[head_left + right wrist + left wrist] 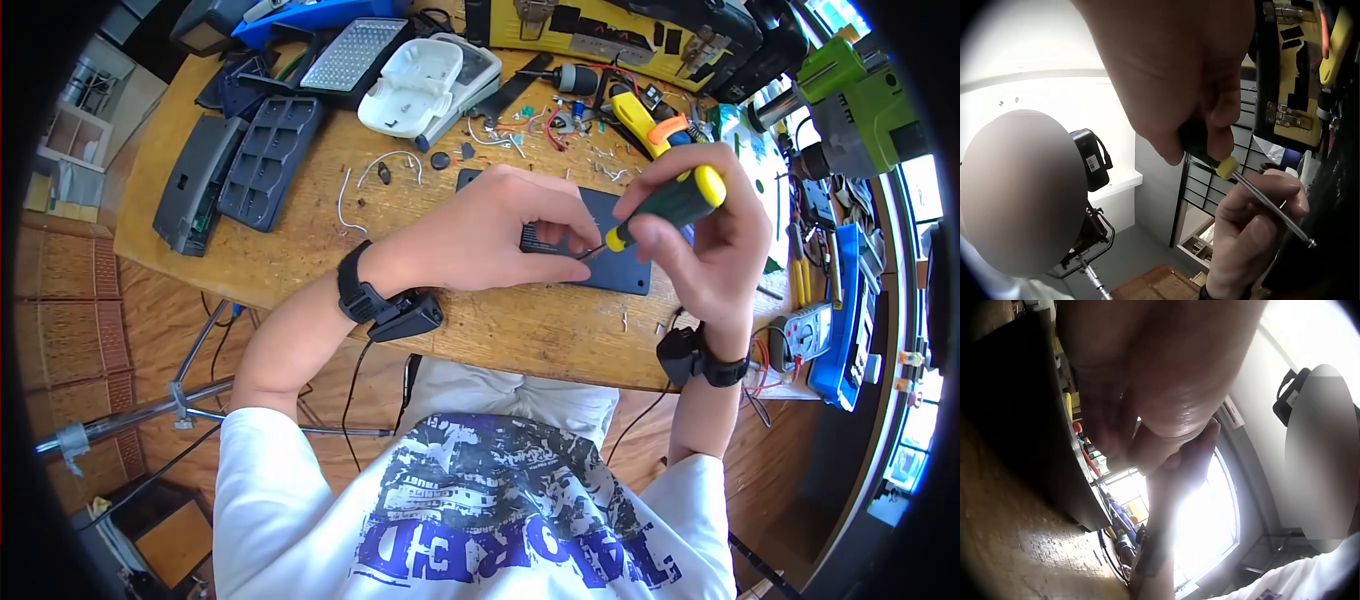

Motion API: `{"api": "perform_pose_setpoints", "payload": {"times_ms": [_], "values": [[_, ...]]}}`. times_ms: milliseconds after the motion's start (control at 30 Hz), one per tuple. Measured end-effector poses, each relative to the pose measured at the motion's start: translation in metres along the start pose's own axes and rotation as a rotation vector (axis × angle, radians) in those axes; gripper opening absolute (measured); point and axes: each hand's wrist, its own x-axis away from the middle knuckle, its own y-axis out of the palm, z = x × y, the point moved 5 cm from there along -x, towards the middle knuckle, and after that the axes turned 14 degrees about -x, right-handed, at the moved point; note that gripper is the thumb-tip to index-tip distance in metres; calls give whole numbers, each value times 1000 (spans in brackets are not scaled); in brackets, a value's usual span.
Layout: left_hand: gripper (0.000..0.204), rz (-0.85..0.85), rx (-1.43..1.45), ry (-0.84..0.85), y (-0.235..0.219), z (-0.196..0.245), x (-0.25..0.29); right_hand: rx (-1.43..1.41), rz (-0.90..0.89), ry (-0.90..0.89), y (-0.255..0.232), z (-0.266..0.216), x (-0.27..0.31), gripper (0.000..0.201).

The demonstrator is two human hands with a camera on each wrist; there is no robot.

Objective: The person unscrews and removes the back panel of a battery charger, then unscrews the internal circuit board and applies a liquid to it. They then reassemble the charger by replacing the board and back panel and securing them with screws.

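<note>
My right hand grips a screwdriver by its dark green and yellow handle. In the right wrist view, its metal shaft slants down to a bare cross-shaped tip. Beside that shaft is my left hand, thumb and fingers bent toward each other. A small bright glint shows between those fingers in the right wrist view; I cannot tell whether they pinch something. Beneath both hands a flat dark rectangular casing lies on the table, partly hidden by the left hand. The left wrist view shows its dark side close up.
Wire scraps and small parts lie around on the wooden table. Dark plastic trays and a white open housing stand at the back left. Behind is a yellow toolbox; a green drill press and a multimeter are at right.
</note>
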Motion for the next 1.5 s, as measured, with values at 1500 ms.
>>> {"api": "perform_pose_setpoints", "payload": {"times_ms": [1500], "values": [[12, 308, -329, -341, -43, -36, -1, 302, 504, -89, -52, 21, -7, 18]]}}
